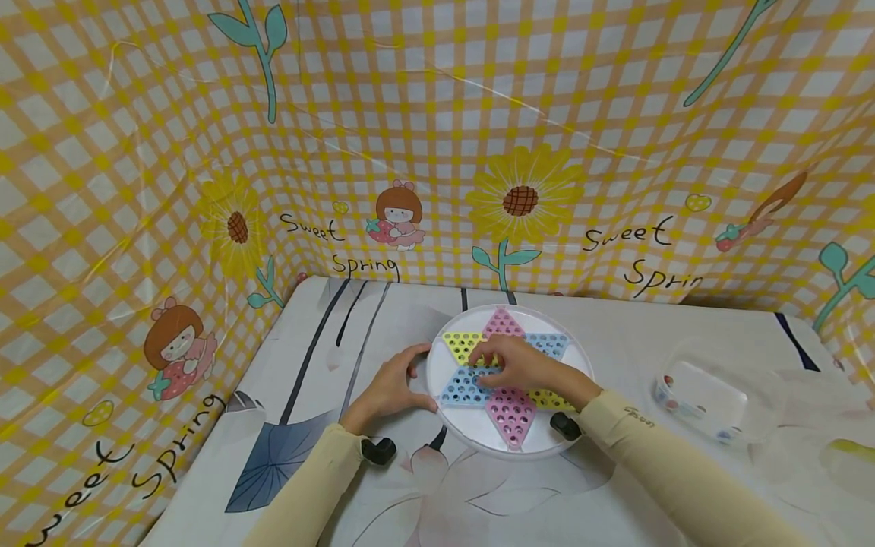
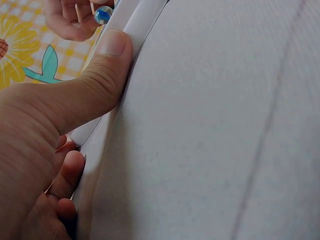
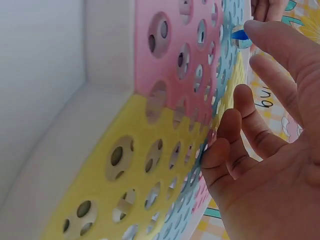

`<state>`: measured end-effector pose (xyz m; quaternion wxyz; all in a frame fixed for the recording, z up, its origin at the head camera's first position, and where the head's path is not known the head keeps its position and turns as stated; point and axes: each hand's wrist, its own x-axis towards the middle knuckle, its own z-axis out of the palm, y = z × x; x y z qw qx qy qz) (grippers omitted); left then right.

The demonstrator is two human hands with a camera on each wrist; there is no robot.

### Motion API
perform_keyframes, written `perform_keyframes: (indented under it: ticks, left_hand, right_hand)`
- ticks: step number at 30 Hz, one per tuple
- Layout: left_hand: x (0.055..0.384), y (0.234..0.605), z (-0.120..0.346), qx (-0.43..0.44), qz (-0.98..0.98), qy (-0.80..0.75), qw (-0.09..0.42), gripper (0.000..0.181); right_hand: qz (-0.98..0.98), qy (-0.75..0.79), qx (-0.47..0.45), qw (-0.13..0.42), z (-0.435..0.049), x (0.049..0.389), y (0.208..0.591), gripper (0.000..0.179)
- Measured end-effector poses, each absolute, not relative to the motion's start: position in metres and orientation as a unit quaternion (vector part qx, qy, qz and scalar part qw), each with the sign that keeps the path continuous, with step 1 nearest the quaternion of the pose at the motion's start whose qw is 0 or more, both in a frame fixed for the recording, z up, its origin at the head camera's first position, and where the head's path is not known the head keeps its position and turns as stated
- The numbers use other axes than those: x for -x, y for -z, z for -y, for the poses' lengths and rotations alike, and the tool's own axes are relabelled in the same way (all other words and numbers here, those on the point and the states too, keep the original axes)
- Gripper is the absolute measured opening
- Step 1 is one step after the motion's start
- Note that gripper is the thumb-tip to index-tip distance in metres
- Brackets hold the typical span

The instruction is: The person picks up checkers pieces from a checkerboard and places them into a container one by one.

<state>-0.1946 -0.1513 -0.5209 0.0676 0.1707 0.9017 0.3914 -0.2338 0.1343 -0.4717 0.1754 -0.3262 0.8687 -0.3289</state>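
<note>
A round white Chinese checkers board (image 1: 453, 427) with a pink, yellow and blue perforated star lies on the table. At its left side my left hand (image 1: 391, 386) grips the rim, the thumb (image 2: 107, 60) against the edge and the other fingers curled beside it. Over the star's left part is my right hand (image 1: 516, 363), palm down. A clear glass marble (image 3: 241, 36) with a blue swirl sits at its thumb tip, close to the index finger. The other fingers of that hand are bent above the holes. The marble (image 2: 103, 15) shows beyond the rim in the left wrist view.
To the right stands a clear plastic container (image 1: 718, 403) with a few coloured marbles in it. A checked cloth (image 1: 437, 137) hangs behind and at the left of the table. The table cover (image 1: 519, 497) has printed flowers.
</note>
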Motion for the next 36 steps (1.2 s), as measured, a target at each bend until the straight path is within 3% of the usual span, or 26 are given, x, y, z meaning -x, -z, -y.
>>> perform_keyframes:
  ticks: [36]
  left_hand:
    - [0.1942, 0.5209, 0.1509, -0.17, -0.902, -0.392, 0.066, 0.104]
  right_hand:
    - [-0.874, 0.316, 0.327, 0.169, -0.1318, 0.2306, 0.476, 0.015]
